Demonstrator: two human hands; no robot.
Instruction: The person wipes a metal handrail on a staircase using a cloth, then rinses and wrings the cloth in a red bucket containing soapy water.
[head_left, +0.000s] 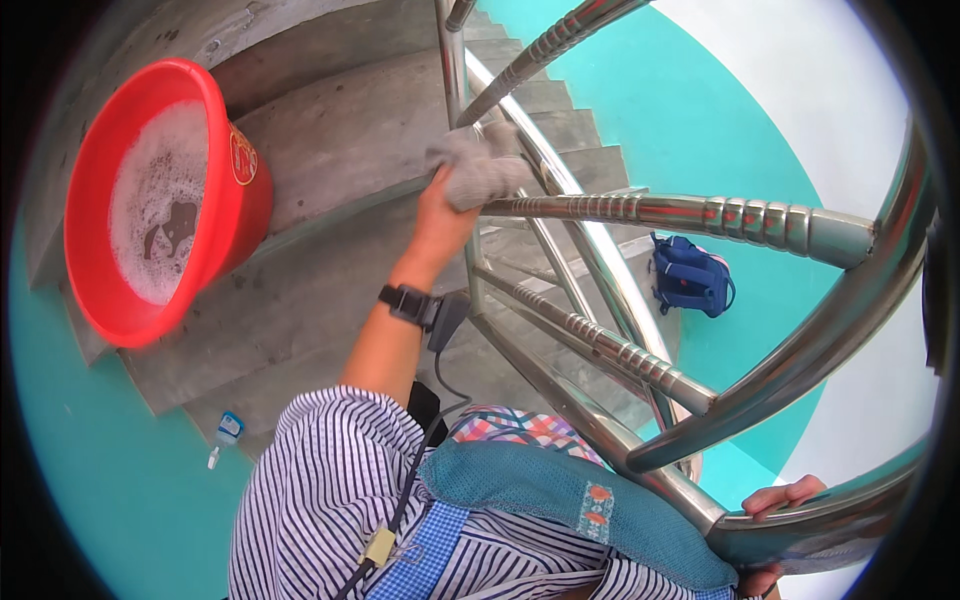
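My left hand (444, 229) grips a wet-looking greyish cloth (484, 169), which is bunched against a stainless-steel upright of the stair railing. The cloth hides the joint where a ringed metal crossbar (660, 210) meets that upright. A black strap with a small device (420, 309) sits on my left wrist, and a cable runs from it down past my striped sleeve. Low on the right, my right hand (784, 496) is wrapped around the thick curved metal handrail (817, 529); its fingers show over the top, and the rest is mostly hidden.
A red plastic basin (251, 202) of foamy water stands on the concrete steps (337, 120) at left. Near the lower left lies a bottle with a blue label (229, 429). Beyond the railing is a dark blue backpack (691, 276). More metal bars (600, 337) slant across the right side.
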